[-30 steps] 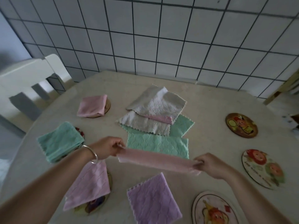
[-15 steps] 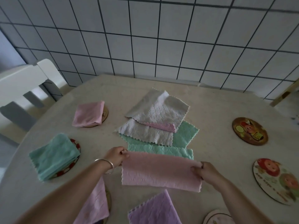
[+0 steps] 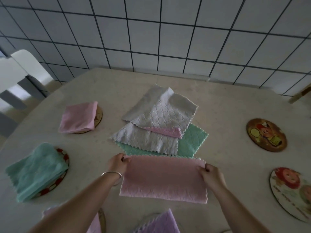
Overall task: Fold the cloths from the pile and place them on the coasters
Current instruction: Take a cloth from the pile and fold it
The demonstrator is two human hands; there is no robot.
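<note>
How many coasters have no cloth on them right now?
2 fully in view: the brown coaster at far right, and the pale coaster nearer at the right edge. More may lie below the frame; the coasters on the left all carry cloths.

1. A pale table [image 3: 218,101] carries everything.
2. Centre: a loose cloth pile [image 3: 159,125].
3. Left: two coasters [image 3: 99,115] bearing folded cloths.
4. Right: two bare picture coasters [image 3: 266,137].

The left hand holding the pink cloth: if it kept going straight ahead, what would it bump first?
Probably the mint-green scalloped cloth at the pile's bottom, just beyond the left hand; depth is uncertain.
</note>
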